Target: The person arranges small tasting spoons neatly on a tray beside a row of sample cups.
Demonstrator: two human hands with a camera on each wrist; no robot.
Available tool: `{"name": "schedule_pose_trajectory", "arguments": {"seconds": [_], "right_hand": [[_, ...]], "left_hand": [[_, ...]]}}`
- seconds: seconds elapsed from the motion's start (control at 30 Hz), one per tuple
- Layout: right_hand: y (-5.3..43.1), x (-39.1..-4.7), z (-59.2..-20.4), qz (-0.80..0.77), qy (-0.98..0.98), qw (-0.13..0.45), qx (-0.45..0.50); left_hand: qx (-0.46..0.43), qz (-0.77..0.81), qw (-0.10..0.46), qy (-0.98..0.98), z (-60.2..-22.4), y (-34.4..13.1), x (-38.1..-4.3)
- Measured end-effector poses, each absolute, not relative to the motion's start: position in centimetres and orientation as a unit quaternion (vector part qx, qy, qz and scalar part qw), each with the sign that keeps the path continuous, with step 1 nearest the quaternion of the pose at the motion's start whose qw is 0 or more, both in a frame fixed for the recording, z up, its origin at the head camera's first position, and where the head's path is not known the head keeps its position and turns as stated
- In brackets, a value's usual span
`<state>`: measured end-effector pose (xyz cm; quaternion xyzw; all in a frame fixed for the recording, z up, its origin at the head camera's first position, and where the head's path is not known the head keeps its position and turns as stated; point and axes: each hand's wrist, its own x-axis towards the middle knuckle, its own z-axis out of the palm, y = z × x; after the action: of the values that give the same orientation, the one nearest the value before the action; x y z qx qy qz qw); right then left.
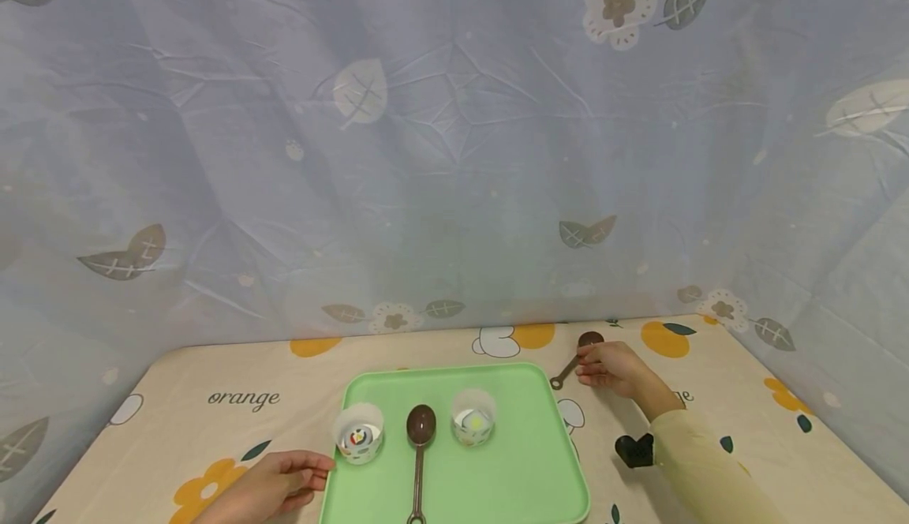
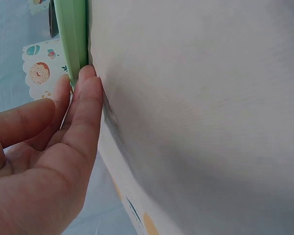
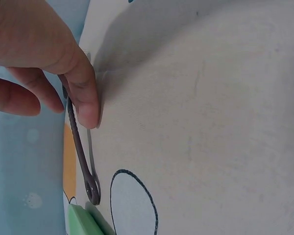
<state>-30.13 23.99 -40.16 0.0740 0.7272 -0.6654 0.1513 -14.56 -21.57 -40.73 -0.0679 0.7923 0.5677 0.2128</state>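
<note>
A light green tray (image 1: 525, 477) lies on the table, with the straight fingertips of my left hand (image 1: 287, 480) at its left rim. In the left wrist view those fingers touch the tray's edge (image 2: 73, 39), and the thumb stands apart. Beyond the tray's back right corner, my right hand (image 1: 616, 368) pinches a brown spoon (image 1: 566, 372) near its neck. The right wrist view shows its ring-ended handle (image 3: 80, 149) running out from between the fingers, close over the cloth. Part of this spoon's bowl is covered by the hand in that view.
On the tray stand two small white printed cups, a left cup (image 1: 359, 435) and a right cup (image 1: 473, 420). Between them lies another brown spoon (image 1: 420, 437), handle toward me. A patterned cloth (image 1: 241, 429) covers the table; a hanging grey-blue curtain (image 1: 454, 192) rises behind it.
</note>
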Motion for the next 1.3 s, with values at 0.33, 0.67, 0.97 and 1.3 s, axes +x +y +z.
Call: {"name": "schedule_pose_trajectory", "arguments": {"seconds": [0.33,0.67,0.97,1.3], "right_hand": [[24.1,-30.0,-40.2,-0.668,0.728,0.141,0.063],[24.3,-30.0,-40.3,-0.668,0.729,0.140,0.051],[24.4,-29.8,-39.9,-0.670,0.729,0.131,0.048],[24.6,-29.4,-39.1,-0.657,0.742,0.126,0.047]], "left_hand": [[-0.038,0.567,0.220,0.793,-41.0,-22.0,-14.7],[-0.042,0.569,0.219,0.792,-40.9,-21.9,-14.7],[-0.046,0.569,0.217,0.792,-41.0,-21.9,-14.7],[-0.047,0.570,0.219,0.791,-41.1,-21.9,-14.7]]}}
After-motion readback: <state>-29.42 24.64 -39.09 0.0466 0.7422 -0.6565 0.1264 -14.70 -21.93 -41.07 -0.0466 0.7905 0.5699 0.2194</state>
